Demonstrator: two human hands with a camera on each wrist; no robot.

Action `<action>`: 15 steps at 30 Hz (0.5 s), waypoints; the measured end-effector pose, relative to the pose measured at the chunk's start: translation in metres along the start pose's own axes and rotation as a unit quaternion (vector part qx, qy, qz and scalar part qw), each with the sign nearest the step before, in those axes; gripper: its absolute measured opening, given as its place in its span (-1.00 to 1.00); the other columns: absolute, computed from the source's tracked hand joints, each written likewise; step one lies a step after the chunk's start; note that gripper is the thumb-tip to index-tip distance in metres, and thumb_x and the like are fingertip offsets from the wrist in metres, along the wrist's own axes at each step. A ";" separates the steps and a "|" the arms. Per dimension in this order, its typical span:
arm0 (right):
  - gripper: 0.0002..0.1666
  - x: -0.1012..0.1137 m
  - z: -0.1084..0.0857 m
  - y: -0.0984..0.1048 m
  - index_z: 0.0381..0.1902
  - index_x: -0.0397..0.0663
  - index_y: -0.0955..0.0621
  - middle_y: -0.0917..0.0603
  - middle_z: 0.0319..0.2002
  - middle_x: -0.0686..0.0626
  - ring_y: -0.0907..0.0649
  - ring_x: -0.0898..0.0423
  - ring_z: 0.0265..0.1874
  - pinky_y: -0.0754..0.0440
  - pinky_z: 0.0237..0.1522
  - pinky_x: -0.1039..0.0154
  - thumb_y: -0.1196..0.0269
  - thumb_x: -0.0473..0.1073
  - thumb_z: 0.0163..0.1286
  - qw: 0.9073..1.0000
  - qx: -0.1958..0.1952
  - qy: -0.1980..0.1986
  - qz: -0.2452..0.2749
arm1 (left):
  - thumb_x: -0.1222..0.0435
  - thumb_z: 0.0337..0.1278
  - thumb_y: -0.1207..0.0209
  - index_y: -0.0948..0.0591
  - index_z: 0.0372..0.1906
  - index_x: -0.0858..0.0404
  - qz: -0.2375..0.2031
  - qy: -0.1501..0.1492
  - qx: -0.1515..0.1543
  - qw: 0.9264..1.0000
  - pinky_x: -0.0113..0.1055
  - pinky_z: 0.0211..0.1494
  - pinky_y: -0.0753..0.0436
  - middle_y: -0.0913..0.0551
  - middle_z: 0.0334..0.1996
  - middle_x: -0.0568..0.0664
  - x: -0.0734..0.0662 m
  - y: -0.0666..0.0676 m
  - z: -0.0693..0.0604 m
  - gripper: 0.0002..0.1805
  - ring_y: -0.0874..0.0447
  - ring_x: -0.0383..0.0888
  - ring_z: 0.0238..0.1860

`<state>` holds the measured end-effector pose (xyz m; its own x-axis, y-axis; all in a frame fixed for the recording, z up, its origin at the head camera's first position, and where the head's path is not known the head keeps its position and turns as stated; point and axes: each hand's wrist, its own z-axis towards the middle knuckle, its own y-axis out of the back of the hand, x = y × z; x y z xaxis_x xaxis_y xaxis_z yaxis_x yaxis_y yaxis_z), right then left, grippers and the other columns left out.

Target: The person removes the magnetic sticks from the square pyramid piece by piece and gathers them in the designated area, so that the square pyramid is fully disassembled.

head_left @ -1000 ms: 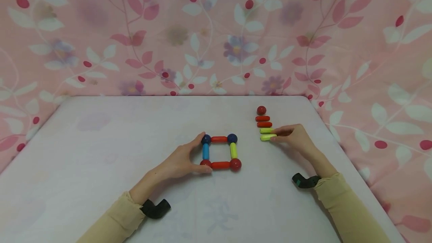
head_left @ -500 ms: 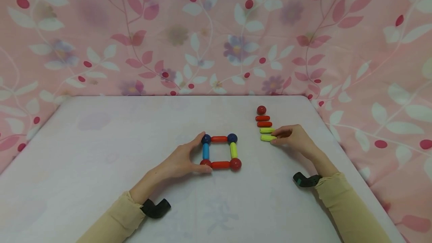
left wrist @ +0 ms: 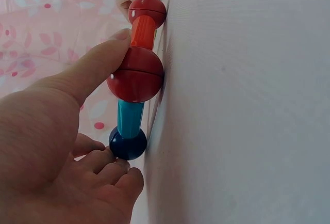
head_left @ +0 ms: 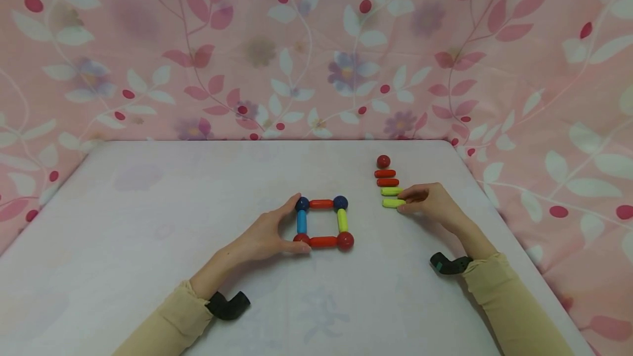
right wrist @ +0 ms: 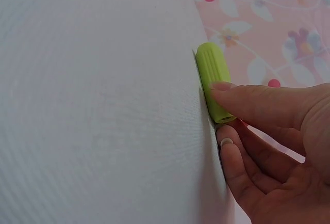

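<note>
On the white table lies a square of magnetic sticks and balls, with red, blue and yellow-green sticks between dark blue and red balls. My left hand grips its left side: the thumb presses the near red ball, and the fingers touch the dark blue ball. To the right, my right hand holds the near end of a yellow-green magnetic stick, its thumb on top and fingers at the end. This stick lies nearest me in a column of loose pieces.
Beyond the held stick lie another yellow-green stick, two red sticks and a red ball. The white table meets a pink flowered cloth at its back and sides. Each wrist wears a black device.
The nearest yellow-green stick has shifted slightly toward me, widening its gap from the one beyond. My right hand has moved very slightly; the left hand and the square stay put.
</note>
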<state>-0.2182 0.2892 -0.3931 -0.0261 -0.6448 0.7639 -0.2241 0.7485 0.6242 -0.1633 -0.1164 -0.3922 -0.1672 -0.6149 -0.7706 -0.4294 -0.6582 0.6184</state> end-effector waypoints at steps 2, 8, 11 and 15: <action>-0.58 0.000 0.000 0.000 0.03 -0.10 -0.71 -0.71 -0.11 -0.12 -0.60 -0.03 -0.13 -0.62 -0.16 0.38 -0.47 -0.09 0.23 1.000 -0.001 0.003 0.000 | -0.14 -0.15 -0.50 -0.04 0.61 -0.06 -0.001 0.001 0.000 1.000 0.17 0.50 -0.24 -0.15 0.57 -0.06 0.000 0.000 0.000 0.23 -0.06 0.05 0.58; -0.57 0.001 -0.002 0.000 0.03 -0.14 -0.70 -0.71 -0.09 -0.16 -0.61 -0.02 -0.13 -0.61 -0.16 0.40 -0.46 -0.11 0.23 1.000 0.004 0.011 0.004 | -0.13 -0.15 -0.51 -0.03 0.61 -0.05 -0.005 0.001 0.001 1.000 0.17 0.50 -0.24 -0.15 0.57 -0.05 -0.001 0.000 -0.001 0.23 -0.06 0.06 0.58; -0.57 0.001 -0.002 0.001 0.04 -0.14 -0.70 -0.71 -0.09 -0.15 -0.61 -0.02 -0.13 -0.61 -0.15 0.39 -0.46 -0.10 0.24 1.000 0.006 0.010 0.003 | -0.12 -0.14 -0.51 -0.03 0.61 -0.04 -0.004 -0.003 0.000 1.000 0.17 0.50 -0.23 -0.14 0.57 -0.04 -0.001 0.000 0.000 0.23 -0.06 0.06 0.58; -0.58 0.001 -0.001 0.001 0.04 -0.11 -0.70 -0.72 -0.09 -0.14 -0.62 -0.02 -0.14 -0.62 -0.14 0.39 -0.46 -0.10 0.24 1.000 0.006 0.007 -0.001 | -0.13 -0.14 -0.50 -0.03 0.61 -0.04 -0.003 -0.003 0.001 1.000 0.17 0.50 -0.23 -0.14 0.57 -0.05 -0.001 0.001 -0.001 0.23 -0.05 0.06 0.58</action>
<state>-0.2176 0.2899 -0.3916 -0.0128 -0.6447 0.7643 -0.2365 0.7447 0.6241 -0.1631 -0.1167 -0.3912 -0.1695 -0.6092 -0.7747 -0.4320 -0.6606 0.6140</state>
